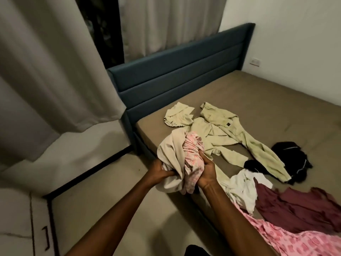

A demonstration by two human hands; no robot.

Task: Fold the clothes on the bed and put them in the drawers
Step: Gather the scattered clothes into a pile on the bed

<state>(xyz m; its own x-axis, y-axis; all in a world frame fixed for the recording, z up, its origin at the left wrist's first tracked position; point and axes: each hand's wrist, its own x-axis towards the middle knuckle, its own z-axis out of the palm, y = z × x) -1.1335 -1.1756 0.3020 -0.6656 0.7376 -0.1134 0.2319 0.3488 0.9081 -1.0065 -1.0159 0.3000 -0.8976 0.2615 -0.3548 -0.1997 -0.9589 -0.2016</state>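
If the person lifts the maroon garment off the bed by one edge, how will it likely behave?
The maroon garment lies creased and spread flat on the bed, so it probably droops limply rather than holding shape. It looks thin, so likely light. Its edge touches the white garment, which might drag along.
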